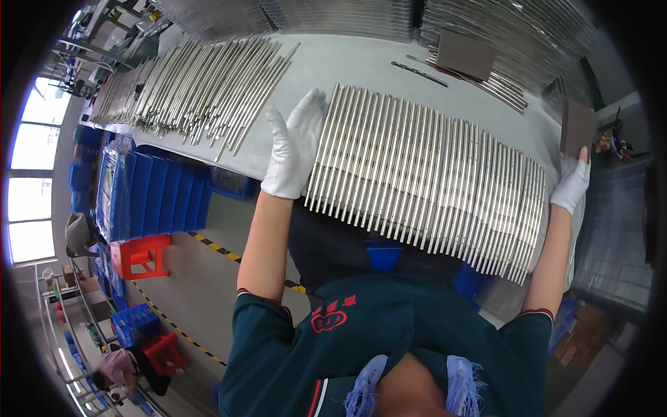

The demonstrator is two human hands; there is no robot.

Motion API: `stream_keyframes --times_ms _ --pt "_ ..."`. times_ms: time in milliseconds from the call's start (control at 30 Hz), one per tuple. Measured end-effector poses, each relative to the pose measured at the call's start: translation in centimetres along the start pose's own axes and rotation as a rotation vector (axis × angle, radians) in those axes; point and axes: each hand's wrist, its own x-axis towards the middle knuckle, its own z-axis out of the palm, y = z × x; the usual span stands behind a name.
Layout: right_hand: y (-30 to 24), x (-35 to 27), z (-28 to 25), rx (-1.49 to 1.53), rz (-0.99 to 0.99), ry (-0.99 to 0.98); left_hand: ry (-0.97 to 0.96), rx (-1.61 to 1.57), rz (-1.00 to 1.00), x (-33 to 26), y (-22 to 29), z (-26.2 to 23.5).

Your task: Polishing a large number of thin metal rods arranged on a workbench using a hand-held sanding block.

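A row of shiny metal rods (424, 181) lies side by side on the pale table in front of me, their near ends at the table's edge. My left hand (295, 149), in a white glove, is open at the left end of the row, fingers stretched and thumb apart, its palm beside the outermost rod. At the right end, my gloved right hand (571, 184) is closed on a brown rectangular sheet (577, 126), which stands up above it; a bare fingertip shows against the sheet. Some right-hand fingers are hidden.
A loose heap of rods (201, 90) covers the table's left. At the back lie a dark drill bit (419, 73) and another brown sheet (465, 55) on more rods. Stacked clear trays (340, 17) line the far edge. Blue bins (167, 191) and a red stool (142, 257) stand left.
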Motion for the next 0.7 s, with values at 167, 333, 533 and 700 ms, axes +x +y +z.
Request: stream_keyframes --times_ms 167,333,533,700 --pt "-0.2 -0.8 0.9 0.037 0.023 -0.011 -0.051 0.020 -0.041 -0.1 0.0 1.1" --pt "-0.2 -2.6 1.9 -0.301 -0.270 -0.175 -0.179 0.480 0.023 -0.4 0.3 2.3" --pt "-0.1 -2.8 1.9 -0.368 -0.339 -0.202 -0.553 1.564 0.451 -2.3 -0.8 5.7" --pt "-0.3 -1.1 1.0 0.014 -0.057 -0.079 -0.584 1.566 0.408 -2.6 -0.1 4.7"
